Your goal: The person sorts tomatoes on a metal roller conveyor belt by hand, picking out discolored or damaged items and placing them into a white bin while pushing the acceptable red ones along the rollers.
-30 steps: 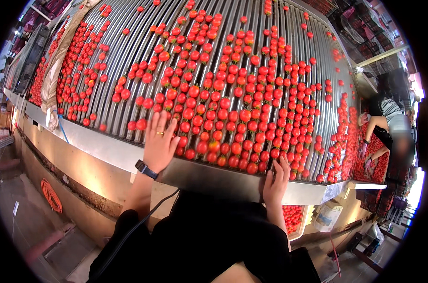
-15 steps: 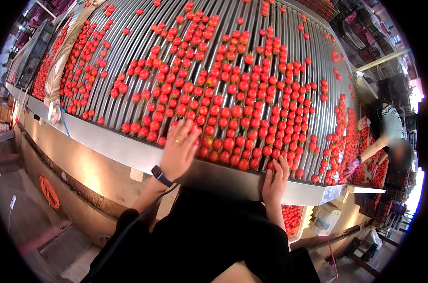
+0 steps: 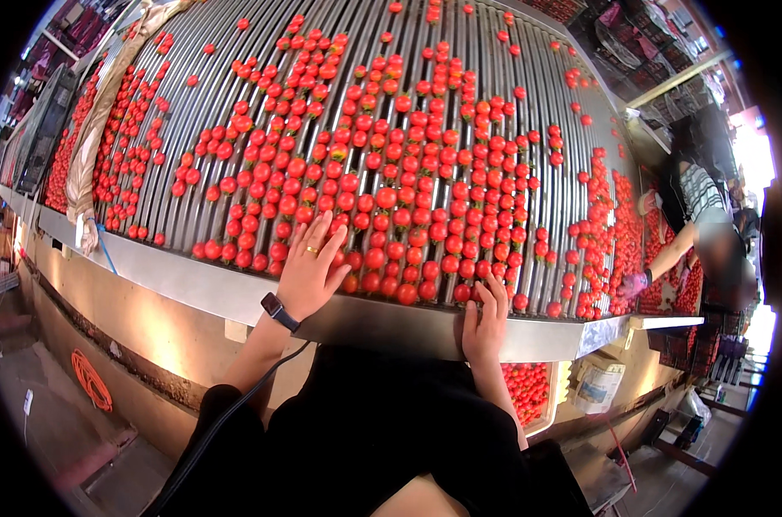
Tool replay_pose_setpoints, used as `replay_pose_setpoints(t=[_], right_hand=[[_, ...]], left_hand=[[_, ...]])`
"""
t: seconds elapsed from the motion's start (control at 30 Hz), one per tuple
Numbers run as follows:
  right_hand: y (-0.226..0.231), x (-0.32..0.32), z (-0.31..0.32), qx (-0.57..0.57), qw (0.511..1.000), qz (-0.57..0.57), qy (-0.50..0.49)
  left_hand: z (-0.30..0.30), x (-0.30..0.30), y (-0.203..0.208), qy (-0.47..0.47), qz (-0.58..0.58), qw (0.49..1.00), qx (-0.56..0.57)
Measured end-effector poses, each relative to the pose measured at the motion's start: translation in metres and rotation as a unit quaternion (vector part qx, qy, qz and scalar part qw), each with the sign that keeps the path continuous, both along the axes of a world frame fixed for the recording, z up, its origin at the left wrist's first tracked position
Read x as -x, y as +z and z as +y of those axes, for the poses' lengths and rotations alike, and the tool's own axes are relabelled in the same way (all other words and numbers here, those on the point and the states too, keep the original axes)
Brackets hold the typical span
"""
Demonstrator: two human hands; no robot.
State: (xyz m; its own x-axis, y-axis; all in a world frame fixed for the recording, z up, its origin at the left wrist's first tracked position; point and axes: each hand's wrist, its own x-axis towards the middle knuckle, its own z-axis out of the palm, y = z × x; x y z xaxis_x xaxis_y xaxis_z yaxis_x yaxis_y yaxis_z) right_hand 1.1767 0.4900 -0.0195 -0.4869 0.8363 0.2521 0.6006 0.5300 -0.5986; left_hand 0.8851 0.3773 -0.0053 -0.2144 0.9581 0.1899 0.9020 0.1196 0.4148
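Rows of small red tomatoes (image 3: 386, 198) lie in the grooves of a metal roller conveyor (image 3: 163, 205), most thickly in front of me. My left hand (image 3: 309, 274), with a ring and a dark watch (image 3: 279, 312), reaches over the steel rim (image 3: 382, 326). Its fingers are spread across the nearest tomatoes and it holds none that I can see. Farther right, my right hand (image 3: 486, 320) lies over the same rim, thumb apart, fingertips beside the front row of tomatoes. Its fingers are stretched out, and nothing shows in its grasp.
Rolled brown cloth (image 3: 85, 159) lies across the conveyor at left. A crate of tomatoes (image 3: 529, 388) stands below the rim near my right forearm. At right, a co-worker's gloved hand (image 3: 636, 284) is among piled tomatoes. An orange coiled hose (image 3: 91, 379) hangs at lower left.
The whole view has shifted, so the conveyor and tomatoes sit farther left and higher. My left hand's fingers are spread wider, its thumb now apart. My right hand stays at the rim.
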Motion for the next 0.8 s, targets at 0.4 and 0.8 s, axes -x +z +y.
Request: replay_pose_setpoints(t=[0.4,0.8], right_hand=[[-0.002,-0.019,0.008,-0.001,1.0,0.022,-0.002],[-0.006,-0.033,0.019,-0.013,0.999,0.03,-0.007]], left_hand=[[0.071,-0.012,-0.009,-0.084,0.013,0.996,-0.007],[0.134,-0.016,-0.02,-0.128,0.098,0.984,0.07]])
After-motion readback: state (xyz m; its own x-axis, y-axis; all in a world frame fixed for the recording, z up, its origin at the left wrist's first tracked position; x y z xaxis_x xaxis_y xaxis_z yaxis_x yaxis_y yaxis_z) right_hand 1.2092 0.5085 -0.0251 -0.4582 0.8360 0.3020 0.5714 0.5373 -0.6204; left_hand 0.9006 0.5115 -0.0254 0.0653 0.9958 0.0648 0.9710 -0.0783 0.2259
